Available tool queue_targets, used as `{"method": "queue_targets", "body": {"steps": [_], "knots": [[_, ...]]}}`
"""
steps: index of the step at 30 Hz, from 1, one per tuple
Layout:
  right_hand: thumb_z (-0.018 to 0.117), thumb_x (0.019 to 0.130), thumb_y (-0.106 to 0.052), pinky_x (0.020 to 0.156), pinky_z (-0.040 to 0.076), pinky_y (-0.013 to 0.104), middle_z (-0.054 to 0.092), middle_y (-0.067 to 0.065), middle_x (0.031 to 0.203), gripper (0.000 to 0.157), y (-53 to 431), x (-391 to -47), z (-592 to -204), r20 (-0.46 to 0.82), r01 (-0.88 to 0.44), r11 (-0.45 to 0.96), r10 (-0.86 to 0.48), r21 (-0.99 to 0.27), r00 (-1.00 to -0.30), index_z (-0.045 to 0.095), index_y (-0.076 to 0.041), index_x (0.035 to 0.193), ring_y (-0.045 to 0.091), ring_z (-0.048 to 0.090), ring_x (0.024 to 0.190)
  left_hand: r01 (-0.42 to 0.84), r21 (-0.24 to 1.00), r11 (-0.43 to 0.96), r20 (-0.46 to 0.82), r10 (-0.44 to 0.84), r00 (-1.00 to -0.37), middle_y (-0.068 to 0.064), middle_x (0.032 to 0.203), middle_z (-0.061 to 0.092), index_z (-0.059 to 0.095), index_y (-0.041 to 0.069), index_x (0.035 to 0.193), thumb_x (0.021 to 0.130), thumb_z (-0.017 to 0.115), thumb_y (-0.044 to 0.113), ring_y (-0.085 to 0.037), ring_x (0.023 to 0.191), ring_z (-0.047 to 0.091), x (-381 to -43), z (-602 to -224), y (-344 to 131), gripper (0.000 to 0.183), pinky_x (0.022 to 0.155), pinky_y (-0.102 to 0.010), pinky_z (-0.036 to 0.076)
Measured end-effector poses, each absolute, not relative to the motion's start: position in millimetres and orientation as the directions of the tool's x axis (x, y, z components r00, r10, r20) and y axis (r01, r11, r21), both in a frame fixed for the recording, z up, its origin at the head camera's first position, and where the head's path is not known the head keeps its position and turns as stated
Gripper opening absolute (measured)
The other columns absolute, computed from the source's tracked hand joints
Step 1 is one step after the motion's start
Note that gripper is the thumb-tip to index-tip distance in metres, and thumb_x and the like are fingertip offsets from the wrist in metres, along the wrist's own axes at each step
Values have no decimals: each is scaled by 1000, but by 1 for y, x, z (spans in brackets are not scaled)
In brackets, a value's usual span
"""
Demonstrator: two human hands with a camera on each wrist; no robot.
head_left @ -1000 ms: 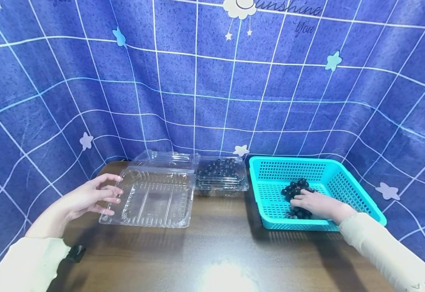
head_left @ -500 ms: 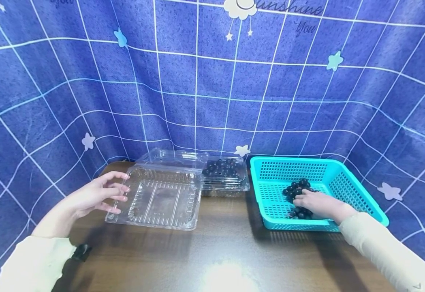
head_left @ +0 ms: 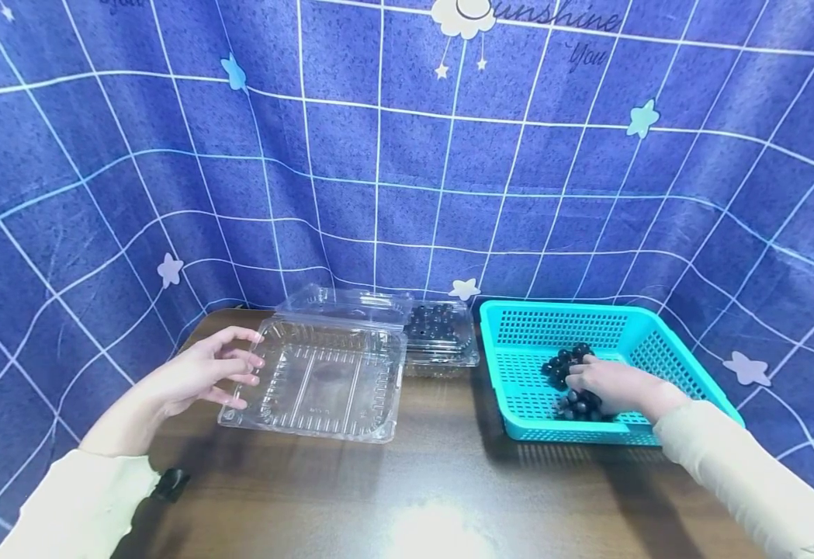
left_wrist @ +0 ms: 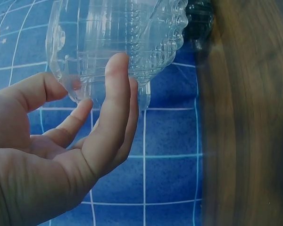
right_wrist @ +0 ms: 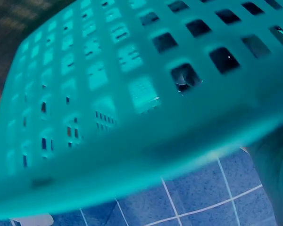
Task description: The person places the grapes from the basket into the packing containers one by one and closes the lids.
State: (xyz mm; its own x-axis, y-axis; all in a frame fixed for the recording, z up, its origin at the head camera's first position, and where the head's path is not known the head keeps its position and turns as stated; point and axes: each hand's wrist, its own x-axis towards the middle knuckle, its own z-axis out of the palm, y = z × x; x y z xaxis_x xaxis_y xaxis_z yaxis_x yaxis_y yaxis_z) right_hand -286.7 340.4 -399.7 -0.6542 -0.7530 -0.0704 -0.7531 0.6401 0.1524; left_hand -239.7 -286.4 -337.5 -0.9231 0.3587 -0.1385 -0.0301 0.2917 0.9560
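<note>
My left hand [head_left: 204, 373] is at the left side of a lidded clear plastic container [head_left: 330, 388], which stands with its lid raised. Its spread, slightly bent fingertips touch the container's wall; the left wrist view shows the fingers [left_wrist: 115, 89] against the ribbed plastic [left_wrist: 108, 28]. My right hand [head_left: 619, 386] reaches into a turquoise basket [head_left: 693, 373], its curled fingers holding dark grapes [head_left: 577, 405]; the fingertips are partly hidden among them. More grapes [head_left: 563, 365] lie just behind. The right wrist view is mostly the basket's perforated wall [right_wrist: 108, 141].
A second clear container [head_left: 441, 334] with dark grapes inside stands behind, between the open container and the basket. A blue checked curtain [head_left: 407, 155] hangs along the back of the brown wooden table [head_left: 351, 497]. A small black object [head_left: 171, 484] is at my left cuff.
The open container has slid right along with my left hand and now overlaps more of the grape-filled container. My right hand stays over the grapes in the basket, its fingers shifting slightly.
</note>
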Motion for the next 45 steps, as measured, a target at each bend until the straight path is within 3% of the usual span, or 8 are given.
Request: {"method": "queue_targets", "body": {"steps": [5, 16, 21, 23, 31, 42, 45], "knots": [[72, 57, 12, 83, 53, 55, 66, 17, 109, 42, 336, -285, -387, -65, -736, 660, -736, 150, -673, 62, -13, 89, 49, 56, 104, -45, 953, 298, -150, 341, -928, -30, 122, 45, 28, 4, 135, 94, 51, 8, -25, 94, 61, -242, -338, -279, 47, 72, -52, 58], [78, 51, 5, 67, 57, 43, 65, 12, 102, 43, 332, -283, -363, -5, -699, 691, -711, 182, -704, 60, -14, 86, 39, 59, 91, -42, 953, 302, -151, 347, -926, -33, 124, 44, 25, 2, 138, 95, 48, 8, -24, 93, 61, -242, -334, -265, 49, 72, -49, 59], [77, 48, 6, 61, 46, 32, 49, -8, 79, 45, 330, -283, -355, 72, -725, 662, -746, 190, -662, 52, -18, 77, 15, 44, 72, -45, 954, 295, -152, 350, -924, -31, 123, 44, 26, 3, 137, 95, 48, 8, -24, 93, 61, -240, -333, -257, 47, 72, -49, 59], [79, 48, 4, 62, 45, 33, 45, -11, 76, 46, 329, -283, -351, 99, -735, 650, -758, 194, -645, 50, -18, 76, 13, 42, 71, -47, 957, 286, -150, 351, -924, -30, 122, 45, 27, 3, 136, 95, 48, 7, -25, 93, 60, -240, -333, -254, 46, 72, -49, 59], [80, 43, 2, 62, 40, 31, 41, -12, 73, 49, 327, -284, -340, 223, -766, 608, -792, 209, -568, 46, -18, 73, 8, 38, 67, -33, 968, 248, -126, 369, -921, -21, 112, 52, 27, 2, 135, 95, 49, 8, -26, 95, 61, -240, -336, -244, 46, 72, -49, 59], [76, 41, 1, 60, 43, 34, 50, -8, 75, 45, 326, -283, -326, 389, -769, 601, -776, 216, -497, 52, -16, 75, 13, 46, 67, -43, 972, 229, -130, 375, -918, -28, 117, 47, 29, 2, 134, 95, 49, 6, -27, 94, 61, -240, -341, -234, 44, 71, -49, 59], [73, 40, 0, 58, 41, 33, 49, -7, 74, 44, 326, -285, -320, 419, -771, 595, -774, 225, -475, 51, -15, 75, 14, 45, 66, -48, 972, 230, -134, 377, -916, -23, 113, 51, 30, 3, 134, 94, 50, 6, -27, 94, 61, -240, -343, -231, 44, 71, -49, 59]]}}
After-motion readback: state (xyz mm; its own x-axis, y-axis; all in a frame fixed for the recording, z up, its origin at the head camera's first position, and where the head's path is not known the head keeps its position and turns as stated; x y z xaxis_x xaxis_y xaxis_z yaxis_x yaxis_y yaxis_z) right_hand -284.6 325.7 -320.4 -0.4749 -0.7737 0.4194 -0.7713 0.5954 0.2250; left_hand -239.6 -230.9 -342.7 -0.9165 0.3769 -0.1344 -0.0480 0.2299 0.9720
